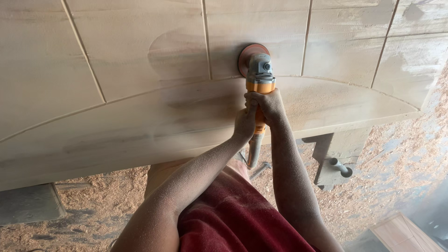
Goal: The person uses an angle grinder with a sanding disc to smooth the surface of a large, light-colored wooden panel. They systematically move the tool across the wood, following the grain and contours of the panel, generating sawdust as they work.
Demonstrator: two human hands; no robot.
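Against the curved wooden panel [140,126], I see my left hand [245,123] and right hand [269,106] clamped around the orange grinder [259,84], disc flat on wood. Tilting it could gouge the groove [205,42]; dust-coated grips may slip.

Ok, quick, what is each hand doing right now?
Left hand: closed around the orange angle grinder body.
Right hand: closed on the same grinder, just ahead of the left.

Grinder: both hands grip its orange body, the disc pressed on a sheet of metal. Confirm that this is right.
Wrong in one respect: the head view shows the grinder disc pressed on a pale wood panel, not a sheet of metal. The rest holds: the left hand and right hand both grip its orange body.
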